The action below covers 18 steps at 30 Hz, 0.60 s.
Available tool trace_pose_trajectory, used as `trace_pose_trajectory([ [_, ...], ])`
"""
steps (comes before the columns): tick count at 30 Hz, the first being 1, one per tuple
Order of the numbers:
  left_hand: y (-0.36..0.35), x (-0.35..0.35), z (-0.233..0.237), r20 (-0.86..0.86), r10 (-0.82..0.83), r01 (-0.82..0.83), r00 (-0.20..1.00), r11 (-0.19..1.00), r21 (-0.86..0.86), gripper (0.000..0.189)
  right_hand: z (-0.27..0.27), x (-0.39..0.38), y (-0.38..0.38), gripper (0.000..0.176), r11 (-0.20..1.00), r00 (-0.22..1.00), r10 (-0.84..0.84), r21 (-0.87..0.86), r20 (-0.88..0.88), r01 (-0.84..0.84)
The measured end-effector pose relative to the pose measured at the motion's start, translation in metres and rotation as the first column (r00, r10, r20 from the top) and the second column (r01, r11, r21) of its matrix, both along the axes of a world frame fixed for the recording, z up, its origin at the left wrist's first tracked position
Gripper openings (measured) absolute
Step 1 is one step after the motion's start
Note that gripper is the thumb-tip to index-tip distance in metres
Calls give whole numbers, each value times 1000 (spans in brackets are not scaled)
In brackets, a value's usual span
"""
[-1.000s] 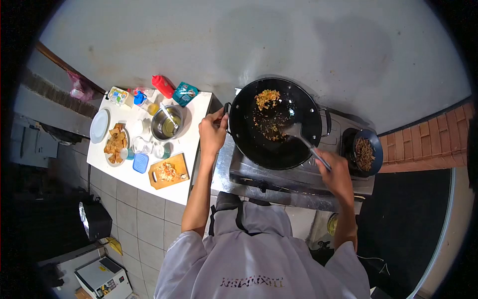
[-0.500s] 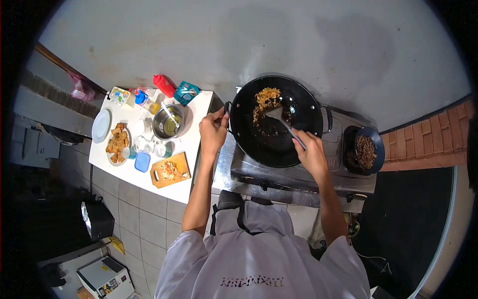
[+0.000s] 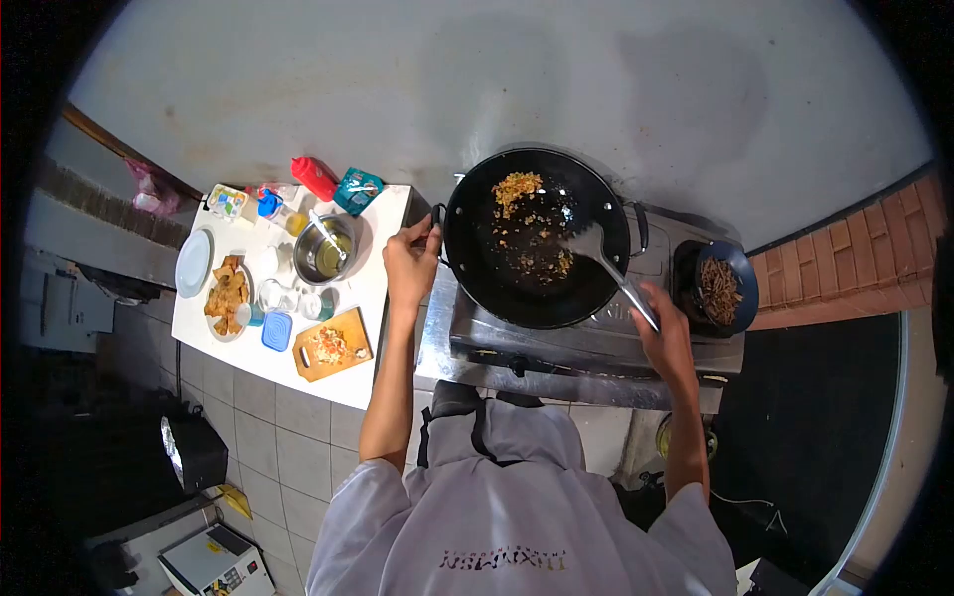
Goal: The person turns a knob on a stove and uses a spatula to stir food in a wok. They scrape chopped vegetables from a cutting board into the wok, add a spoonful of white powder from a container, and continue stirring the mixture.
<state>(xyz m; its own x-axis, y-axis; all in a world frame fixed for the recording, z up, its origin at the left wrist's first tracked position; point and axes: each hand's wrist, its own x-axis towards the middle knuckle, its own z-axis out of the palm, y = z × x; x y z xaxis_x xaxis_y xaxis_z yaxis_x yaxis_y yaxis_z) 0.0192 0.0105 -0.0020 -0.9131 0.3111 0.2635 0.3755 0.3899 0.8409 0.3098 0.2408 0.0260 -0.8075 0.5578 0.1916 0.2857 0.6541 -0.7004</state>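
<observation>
A large black wok [image 3: 527,298] sits on the steel stove, with browned minced food [image 3: 515,193] at its upper left and loose bits scattered lower down. My left hand [image 3: 411,266] is closed round the wok's left handle. In my right hand [image 3: 660,320], off the wok's lower right, is the handle of a metal spatula [image 3: 588,241]; its blade rests inside the wok, right of the scattered bits.
On the white table [image 3: 348,388] stand a cutting board [image 3: 357,328] with chopped food, a steel bowl [image 3: 320,260], a plate of fried food [image 3: 228,298], bottles and jars. A dark pan [image 3: 747,288] with brown strips sits on the stove's right side.
My right hand has moved right and down, drawing the spatula away from the food pile. More bits now lie spread over the wok's lower middle. My left hand stays at the handle.
</observation>
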Motion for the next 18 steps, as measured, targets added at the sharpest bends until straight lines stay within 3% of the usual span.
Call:
trace_pose_trajectory([
  [2,0,-3,-6,-15,-7,7,1000,1000,3,27,-11,28,3,37,998,1000,-21,59,6,21],
  [5,1,-2,-5,-1,-6,6,1000,1000,-2,27,-27,59,5,39,1000,997,9,-11,72,-9],
  [11,1,-2,-5,44,5,-5,999,1000,-3,28,-72,81,19,41,963,995,103,252,2,-100],
  [13,1,0,-5,44,14,-14,999,1000,6,29,-82,79,25,35,944,999,30,327,27,-37],
  [18,2,0,-7,55,43,-41,998,999,-27,31,-111,72,43,28,951,998,-48,309,45,32],
])
